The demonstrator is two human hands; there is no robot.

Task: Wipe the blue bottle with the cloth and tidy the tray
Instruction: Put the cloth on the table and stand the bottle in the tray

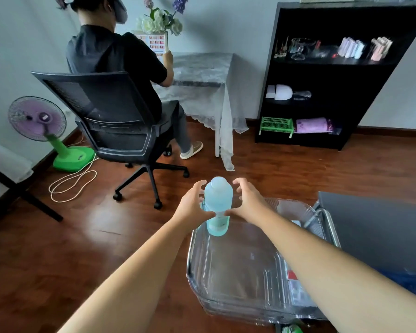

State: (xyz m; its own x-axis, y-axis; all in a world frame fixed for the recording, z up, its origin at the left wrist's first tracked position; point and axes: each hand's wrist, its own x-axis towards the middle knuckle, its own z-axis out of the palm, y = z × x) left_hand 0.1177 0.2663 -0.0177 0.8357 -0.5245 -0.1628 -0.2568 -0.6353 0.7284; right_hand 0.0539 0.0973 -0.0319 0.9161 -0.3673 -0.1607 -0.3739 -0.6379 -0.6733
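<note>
A pale blue translucent bottle (218, 203) stands upright in the far left corner of a clear plastic tray (238, 272). My left hand (192, 205) and my right hand (248, 202) flank it, one on each side. Both thumbs touch the bottle's lower middle. The fingers arch around its upper part with a small gap on either side. No cloth is in view. My right forearm hides part of the tray's right side, where a red and white packet (293, 276) shows through the plastic.
A metal frame (332, 227) and a grey panel (375, 227) border the tray on the right. A person sits in a black office chair (120, 131) at a lace-covered table (202, 75). A green fan (48, 131), a floor cable (72, 183) and a black shelf (334, 75) stand farther off.
</note>
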